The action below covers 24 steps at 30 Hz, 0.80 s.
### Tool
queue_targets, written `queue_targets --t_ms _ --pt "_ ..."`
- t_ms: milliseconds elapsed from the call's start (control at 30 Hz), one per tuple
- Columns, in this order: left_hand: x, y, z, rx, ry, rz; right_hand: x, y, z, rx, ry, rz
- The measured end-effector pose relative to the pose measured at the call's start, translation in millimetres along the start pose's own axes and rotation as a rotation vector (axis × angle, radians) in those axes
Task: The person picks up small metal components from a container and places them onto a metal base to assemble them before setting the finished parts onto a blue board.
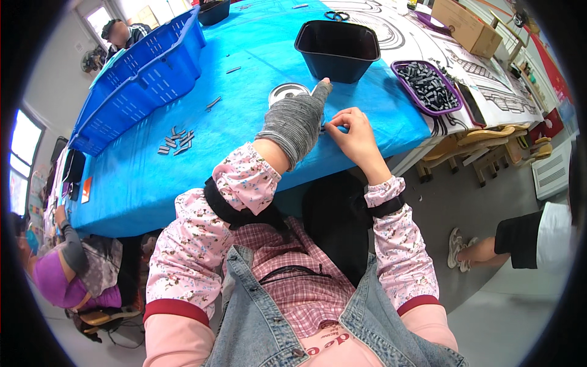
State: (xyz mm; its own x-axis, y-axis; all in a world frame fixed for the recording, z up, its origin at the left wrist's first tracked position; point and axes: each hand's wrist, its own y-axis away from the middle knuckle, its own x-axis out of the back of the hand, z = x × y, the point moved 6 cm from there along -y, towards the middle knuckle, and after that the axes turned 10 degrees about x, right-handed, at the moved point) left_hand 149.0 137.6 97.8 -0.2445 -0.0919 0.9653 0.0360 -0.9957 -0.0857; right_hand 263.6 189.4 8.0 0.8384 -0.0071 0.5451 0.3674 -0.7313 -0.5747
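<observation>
A grey knitted glove covers my left hand (293, 125), which is turned with its back upward over the blue table cover. It looks curled; one bare fingertip shows, and the other fingers are hidden behind the hand. Close beside it, my bare right hand (354, 136) pinches something small and dark between thumb and forefinger, too small to name. Just beyond the glove is a round white and silver object (288, 90), partly covered by that hand. Several small grey-and-black pieces (176, 140) lie loose to the left.
A black plastic tub (337, 52) stands beyond my hands. To its right, a purple tray (428, 87) is filled with small grey-and-black pieces, beside a dark phone (471, 104). A large blue crate (143, 79) is at the left. Other people are at the far left, left and right.
</observation>
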Motion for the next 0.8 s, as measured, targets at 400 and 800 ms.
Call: queue_targets --t_ms 400,800 --pt "8.6 27.7 -42.6 -0.172 0.393 0.267 8.2 5.6 -9.1 0.039 -0.159 -0.048" --pt "-33.3 113.5 -214.8 0.249 1.478 0.339 33.2 2.0 5.4 -0.052 -0.329 0.114"
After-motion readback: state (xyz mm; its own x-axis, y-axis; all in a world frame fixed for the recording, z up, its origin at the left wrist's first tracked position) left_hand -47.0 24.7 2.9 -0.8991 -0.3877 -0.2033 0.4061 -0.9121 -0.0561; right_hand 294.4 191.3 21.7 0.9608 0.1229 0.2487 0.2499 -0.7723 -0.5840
